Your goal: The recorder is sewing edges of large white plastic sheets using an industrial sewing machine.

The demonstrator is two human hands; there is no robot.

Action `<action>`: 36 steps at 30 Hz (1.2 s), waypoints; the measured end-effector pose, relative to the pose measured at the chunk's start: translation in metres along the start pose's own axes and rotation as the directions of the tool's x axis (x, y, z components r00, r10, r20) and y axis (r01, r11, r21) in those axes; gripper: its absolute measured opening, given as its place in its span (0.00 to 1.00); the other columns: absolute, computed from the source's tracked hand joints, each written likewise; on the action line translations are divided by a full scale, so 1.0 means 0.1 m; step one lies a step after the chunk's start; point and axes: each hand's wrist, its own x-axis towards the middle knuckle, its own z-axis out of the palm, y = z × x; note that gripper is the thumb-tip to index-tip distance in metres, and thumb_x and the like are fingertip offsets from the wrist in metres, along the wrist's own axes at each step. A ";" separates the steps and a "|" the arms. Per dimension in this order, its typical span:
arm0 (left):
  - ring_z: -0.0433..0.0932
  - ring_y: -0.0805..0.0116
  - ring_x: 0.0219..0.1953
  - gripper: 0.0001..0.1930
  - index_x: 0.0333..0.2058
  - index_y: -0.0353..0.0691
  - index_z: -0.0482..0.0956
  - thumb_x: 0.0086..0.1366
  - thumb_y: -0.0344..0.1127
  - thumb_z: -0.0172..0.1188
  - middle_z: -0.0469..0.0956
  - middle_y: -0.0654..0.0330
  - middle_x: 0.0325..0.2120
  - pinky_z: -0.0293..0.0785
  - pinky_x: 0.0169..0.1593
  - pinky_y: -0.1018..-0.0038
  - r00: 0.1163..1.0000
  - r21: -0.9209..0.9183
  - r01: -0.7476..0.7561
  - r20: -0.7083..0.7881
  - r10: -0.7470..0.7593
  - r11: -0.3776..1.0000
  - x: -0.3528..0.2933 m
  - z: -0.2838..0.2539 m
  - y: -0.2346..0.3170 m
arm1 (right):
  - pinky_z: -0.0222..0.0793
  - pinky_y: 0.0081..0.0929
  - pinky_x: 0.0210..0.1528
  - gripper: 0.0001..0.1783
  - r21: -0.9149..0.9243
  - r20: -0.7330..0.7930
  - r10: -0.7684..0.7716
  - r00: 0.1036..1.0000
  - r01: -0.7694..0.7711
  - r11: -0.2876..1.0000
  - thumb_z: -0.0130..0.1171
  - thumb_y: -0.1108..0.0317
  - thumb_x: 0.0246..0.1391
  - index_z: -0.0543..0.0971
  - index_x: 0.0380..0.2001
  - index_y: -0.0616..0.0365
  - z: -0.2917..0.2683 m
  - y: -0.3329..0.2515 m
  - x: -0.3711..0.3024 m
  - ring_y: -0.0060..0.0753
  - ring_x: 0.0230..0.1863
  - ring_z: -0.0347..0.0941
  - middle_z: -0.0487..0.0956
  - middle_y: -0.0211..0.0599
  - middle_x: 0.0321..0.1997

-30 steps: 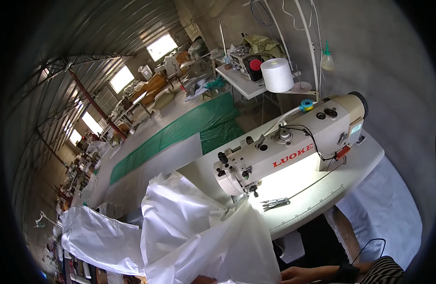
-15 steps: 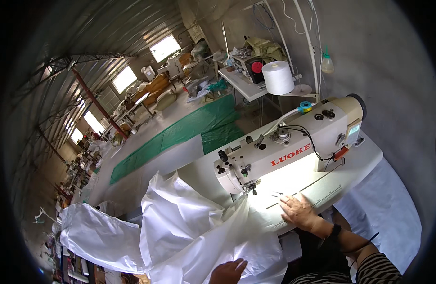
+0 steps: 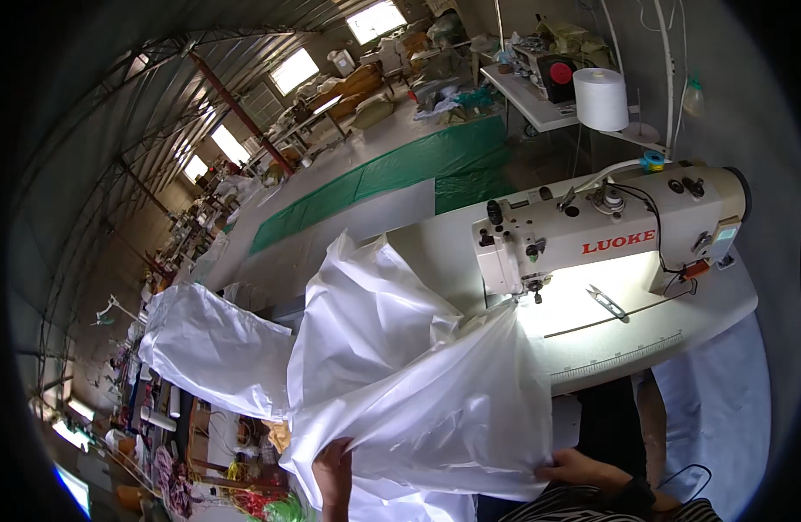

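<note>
A large sheet of glossy white fabric [image 3: 435,409] drapes off the sewing machine [image 3: 583,230] toward me, its upper corner gathered beneath the needle area. My left hand [image 3: 333,474] is closed on the sheet's near left part, thumb and fingers pinching a fold. At the near right edge, my right hand [image 3: 579,470] grips the same fabric between thumb and fingers. A pair of thread snips [image 3: 606,302] lies on the lit machine bed, apart from both hands.
A white thread cone [image 3: 601,100] stands behind the machine. Green sheeting [image 3: 374,178] covers part of the long surface beyond. More white fabric [image 3: 213,348] hangs at the left, over a cluttered shelf with colored cords [image 3: 252,496]. Pale fabric [image 3: 713,400] hangs at the right.
My right hand has left the machine bed and taken hold of the fabric's right edge. My left hand has moved left and grasped the sheet. The whole view has shifted.
</note>
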 end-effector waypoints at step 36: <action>0.81 0.65 0.30 0.06 0.38 0.40 0.82 0.61 0.28 0.65 0.81 0.59 0.28 0.76 0.35 0.72 0.998 -0.056 -0.014 0.060 0.017 0.998 0.13 0.53 0.67 | 0.75 0.23 0.42 0.10 0.264 -0.489 -0.394 0.778 0.563 0.783 0.57 0.67 0.68 0.79 0.41 0.64 0.09 -0.40 -0.46 0.27 0.42 0.80 0.83 0.39 0.41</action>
